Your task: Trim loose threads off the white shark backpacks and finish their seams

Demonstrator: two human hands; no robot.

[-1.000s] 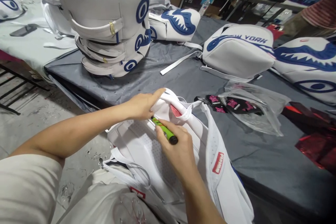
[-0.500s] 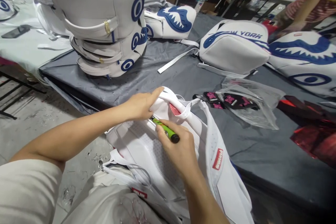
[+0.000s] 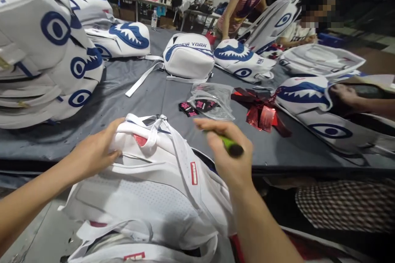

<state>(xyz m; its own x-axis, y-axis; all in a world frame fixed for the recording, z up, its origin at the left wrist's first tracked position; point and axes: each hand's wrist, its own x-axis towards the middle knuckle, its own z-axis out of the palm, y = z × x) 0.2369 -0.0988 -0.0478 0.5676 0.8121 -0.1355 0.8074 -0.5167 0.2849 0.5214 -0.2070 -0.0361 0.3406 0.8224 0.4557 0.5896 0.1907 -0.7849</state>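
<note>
A white backpack point(image 3: 123, 195) with perforated back padding lies in front of me, its back panel facing up. A red tag point(image 3: 140, 139) shows near its top, and a strap point(image 3: 182, 148) bears a red label. My left hand point(image 3: 95, 148) grips the backpack's upper left edge between thumb and fingers. My right hand point(image 3: 234, 152) is closed around a green pen-like tool point(image 3: 228, 144) with a black end, above the bag's right side. Its tip is blurred and partly hidden by the fingers.
Stacked white bags point(image 3: 31, 49) rise at the left. Across the grey-covered table point(image 3: 138, 107) lie more shark-mouth backpacks point(image 3: 189, 59), a plastic bag point(image 3: 216, 98) with black-and-pink pieces, and red foil strips point(image 3: 265, 117). A co-worker's hand point(image 3: 347, 94) reaches into a bag at the right.
My right hand has lifted the green tool off the backpack and moved it right. My left hand has shifted down the bag's left edge. The view has swung right.
</note>
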